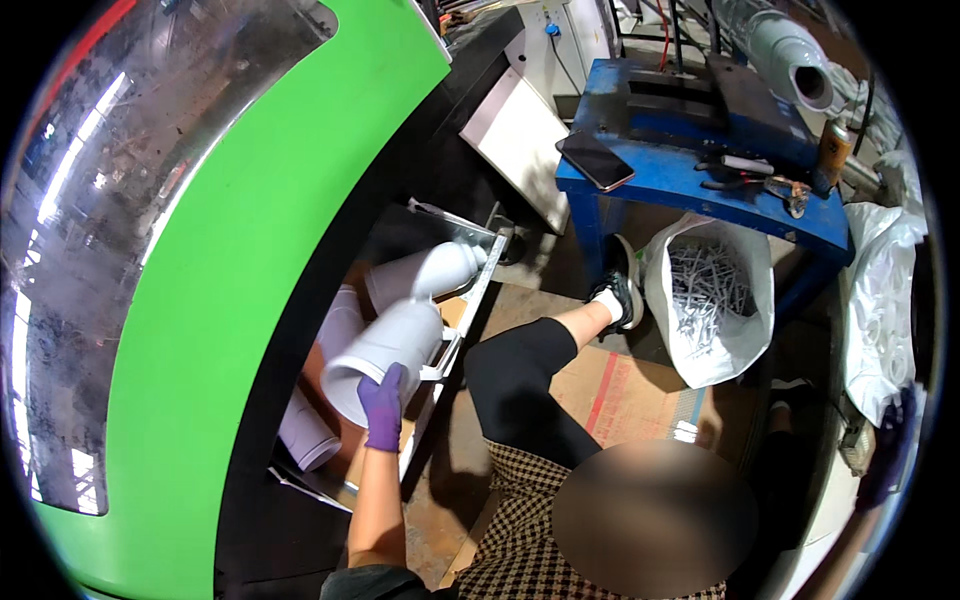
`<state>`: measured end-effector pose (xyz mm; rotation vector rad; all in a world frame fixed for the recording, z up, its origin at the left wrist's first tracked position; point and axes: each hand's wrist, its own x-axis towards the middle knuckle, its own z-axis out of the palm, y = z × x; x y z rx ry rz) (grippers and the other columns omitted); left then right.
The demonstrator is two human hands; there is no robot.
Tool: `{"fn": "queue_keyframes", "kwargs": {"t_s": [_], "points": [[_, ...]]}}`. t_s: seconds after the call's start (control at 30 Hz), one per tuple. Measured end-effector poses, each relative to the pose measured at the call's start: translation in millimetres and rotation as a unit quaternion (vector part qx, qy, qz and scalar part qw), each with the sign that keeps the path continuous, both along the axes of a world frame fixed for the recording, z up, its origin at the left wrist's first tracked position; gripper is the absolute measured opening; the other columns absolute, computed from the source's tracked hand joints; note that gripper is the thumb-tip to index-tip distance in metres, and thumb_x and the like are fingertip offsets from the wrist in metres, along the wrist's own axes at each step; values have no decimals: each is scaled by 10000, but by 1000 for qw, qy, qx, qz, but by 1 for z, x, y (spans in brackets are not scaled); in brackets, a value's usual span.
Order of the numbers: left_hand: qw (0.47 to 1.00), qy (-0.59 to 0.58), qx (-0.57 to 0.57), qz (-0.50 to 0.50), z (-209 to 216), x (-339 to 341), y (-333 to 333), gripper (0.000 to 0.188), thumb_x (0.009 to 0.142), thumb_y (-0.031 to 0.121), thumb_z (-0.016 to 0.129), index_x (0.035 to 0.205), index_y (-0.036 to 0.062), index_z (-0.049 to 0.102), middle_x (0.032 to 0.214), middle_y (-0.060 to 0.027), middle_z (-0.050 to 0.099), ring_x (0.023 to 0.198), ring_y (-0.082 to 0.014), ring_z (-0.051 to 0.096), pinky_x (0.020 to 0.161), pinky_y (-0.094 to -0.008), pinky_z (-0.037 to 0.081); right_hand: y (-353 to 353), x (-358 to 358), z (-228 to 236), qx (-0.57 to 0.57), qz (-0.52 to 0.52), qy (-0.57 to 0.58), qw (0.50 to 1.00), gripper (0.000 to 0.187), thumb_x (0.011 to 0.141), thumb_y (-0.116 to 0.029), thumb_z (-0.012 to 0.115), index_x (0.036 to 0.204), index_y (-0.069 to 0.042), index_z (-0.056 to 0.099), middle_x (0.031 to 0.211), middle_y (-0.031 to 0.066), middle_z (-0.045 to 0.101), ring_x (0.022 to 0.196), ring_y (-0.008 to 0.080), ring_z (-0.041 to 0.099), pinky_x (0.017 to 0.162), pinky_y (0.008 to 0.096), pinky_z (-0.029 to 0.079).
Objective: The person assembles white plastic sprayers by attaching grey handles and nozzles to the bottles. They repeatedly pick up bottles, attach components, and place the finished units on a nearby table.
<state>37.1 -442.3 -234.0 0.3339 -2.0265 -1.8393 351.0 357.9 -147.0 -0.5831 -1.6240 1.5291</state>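
My left hand (383, 405), in a purple glove, is closed on the rim of a pale grey plastic pitcher (385, 345). The pitcher lies tilted, its open mouth toward the lower left and its handle on the right. It is above an open tray (425, 420) beside the green machine, where more pale grey plastic pieces lie, such as one at the back (425, 275) and one at the front (308, 432). At the far right edge, my right hand (888, 450), also gloved, is by a clear-white plastic bag (880, 310). Its fingers are dark and hard to make out.
On the left stands the large green machine (220, 240) with a window. A blue table (600, 120) carries a phone (597, 160), pliers (735, 178) and a spray can (832, 150). Below it, a white sack (715, 350) holds thin plastic scraps. Flattened cardboard (640, 395) covers the floor.
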Motion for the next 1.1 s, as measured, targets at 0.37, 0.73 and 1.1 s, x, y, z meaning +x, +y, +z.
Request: {"fn": "queue_keyframes", "kwargs": {"t_s": [0.37, 0.73, 1.1], "points": [[825, -54, -158, -540, 60, 71, 197, 843, 879, 287, 796, 1569, 72, 361, 1588, -131, 407, 1455, -261, 394, 1210, -428, 309, -170, -132, -22, -448, 462, 219, 733, 775, 1010, -607, 514, 1559, -75, 388, 1523, 130, 508, 1389, 286, 492, 1162, 491, 395], [655, 65, -500, -563, -2, 1, 283, 734, 792, 289, 826, 1402, 5, 532, 1316, -195, 634, 1233, -361, 600, 1057, -435, 467, -178, -75, 6, 23, 143, -9, 989, 885, 699, -358, 933, 1397, -7, 518, 1323, 89, 601, 1200, 182, 602, 1061, 357, 482], [684, 171, -298, -643, 37, 114, 387, 1077, 640, 483, 930, 1454, -34, 450, 1398, -277, 529, 1320, -429, 496, 1103, -497, 382, -237, -62, -34, 420, 215, -138, 871, 1061, 719, -668, 800, 1461, 13, 466, 1437, 262, 483, 1376, 463, 435, 1142, 559, 350]]}}
